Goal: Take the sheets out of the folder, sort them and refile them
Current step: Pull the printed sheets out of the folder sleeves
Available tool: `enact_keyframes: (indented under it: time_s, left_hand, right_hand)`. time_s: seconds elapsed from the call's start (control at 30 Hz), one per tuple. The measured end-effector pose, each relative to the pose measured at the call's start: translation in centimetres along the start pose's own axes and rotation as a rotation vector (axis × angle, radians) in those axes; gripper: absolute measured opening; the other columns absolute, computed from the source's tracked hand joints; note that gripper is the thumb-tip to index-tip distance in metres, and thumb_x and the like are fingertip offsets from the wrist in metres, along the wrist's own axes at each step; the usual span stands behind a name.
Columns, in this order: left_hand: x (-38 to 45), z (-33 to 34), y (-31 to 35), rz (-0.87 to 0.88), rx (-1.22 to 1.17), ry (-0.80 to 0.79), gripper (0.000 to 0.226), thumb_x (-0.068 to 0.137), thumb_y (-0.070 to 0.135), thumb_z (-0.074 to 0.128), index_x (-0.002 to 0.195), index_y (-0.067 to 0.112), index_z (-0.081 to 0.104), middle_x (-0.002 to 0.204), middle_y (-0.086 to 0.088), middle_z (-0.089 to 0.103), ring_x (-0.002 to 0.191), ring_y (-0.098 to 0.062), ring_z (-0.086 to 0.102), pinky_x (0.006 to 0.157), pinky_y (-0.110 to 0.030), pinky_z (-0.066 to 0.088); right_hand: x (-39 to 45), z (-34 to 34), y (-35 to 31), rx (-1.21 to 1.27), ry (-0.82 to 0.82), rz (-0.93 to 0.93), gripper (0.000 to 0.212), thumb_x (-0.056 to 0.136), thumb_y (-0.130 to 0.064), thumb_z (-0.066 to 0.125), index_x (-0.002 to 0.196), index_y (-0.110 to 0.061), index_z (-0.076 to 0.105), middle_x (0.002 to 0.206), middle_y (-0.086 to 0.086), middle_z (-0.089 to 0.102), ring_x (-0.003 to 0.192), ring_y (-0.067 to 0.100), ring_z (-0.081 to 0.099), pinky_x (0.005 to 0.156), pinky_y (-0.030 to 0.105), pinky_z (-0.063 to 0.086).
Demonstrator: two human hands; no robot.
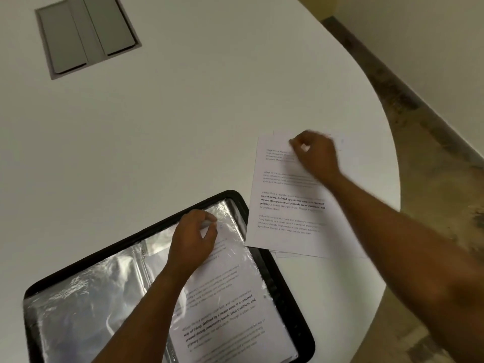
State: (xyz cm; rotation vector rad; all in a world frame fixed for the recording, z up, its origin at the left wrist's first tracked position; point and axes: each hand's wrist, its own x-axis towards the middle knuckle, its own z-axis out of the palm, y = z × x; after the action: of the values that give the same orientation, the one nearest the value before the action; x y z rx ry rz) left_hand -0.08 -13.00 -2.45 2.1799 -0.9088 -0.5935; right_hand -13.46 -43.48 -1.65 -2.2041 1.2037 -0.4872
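Nearest, the black, round-cornered folder [264, 252] lies open on the smooth white table [183, 127], its glossy, crinkled clear sleeves catching the light, and the left hand [193, 239] pinches the top edge of a printed sheet [235, 297] lying in the right-hand sleeve. Just beyond its right edge, a loose stack of printed sheets [282, 218] rests flat, overlapping the folder's corner, with the blurred right hand [317, 155] curled on its top, fingers apparently nipping paper. Farthest, a grey rectangular hatch [87, 35] sits flush in the tabletop.
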Motion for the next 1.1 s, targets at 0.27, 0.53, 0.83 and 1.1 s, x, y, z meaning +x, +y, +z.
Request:
enact_keyframes:
  time_s: [0.27,0.53,0.83,1.1]
  left_hand:
    - [-1.5,-1.4,1.2,-0.113,-0.194,0.085,0.022,0.088,0.007,0.059,0.084,0.028,0.060,0.093,0.011,0.064,0.088,-0.001,0.059,0.068,-0.018,0.041]
    - [-3.9,-5.8,2.4,-0.169,-0.558,0.234,0.016,0.078,0.014,0.050,0.081,0.012,0.066,0.092,-0.008,0.069,0.090,-0.022,0.063,0.082,-0.035,0.047]
    - [-10.2,-11.9,2.9,-0.387,-0.360,0.351,0.096,0.078,0.044,0.073,0.151,0.033,0.012,0.157,0.007,0.024,0.138,-0.015,0.034,0.106,-0.035,0.035]
    - [-15.9,-16.9,-2.7,-0.643,-0.080,0.332,0.026,0.091,0.020,0.055,0.115,0.019,0.064,0.120,-0.009,0.063,0.113,-0.030,0.057,0.097,-0.042,0.046]
  right_hand:
    - [-16.9,5.2,-8.3,0.200,-0.695,-0.078,0.052,0.081,-0.054,0.070,0.122,-0.022,0.062,0.104,-0.004,0.070,0.089,0.008,0.064,0.081,0.024,0.052]
    - [-23.3,6.5,-11.2,0.175,-0.793,-0.073,0.025,0.093,-0.039,0.060,0.100,-0.018,0.072,0.098,0.000,0.074,0.085,0.015,0.068,0.083,0.031,0.054]
    - [-27.1,5.0,-21.8,0.581,-1.093,0.011,0.047,0.104,-0.037,0.038,0.137,-0.006,0.048,0.131,0.013,0.061,0.090,0.039,0.070,0.065,0.033,0.057]
    - [-31.2,9.1,-27.8,0.428,-1.306,-0.187,0.051,0.102,-0.039,0.042,0.149,-0.020,0.035,0.148,0.003,0.045,0.124,0.024,0.056,0.099,0.041,0.050]
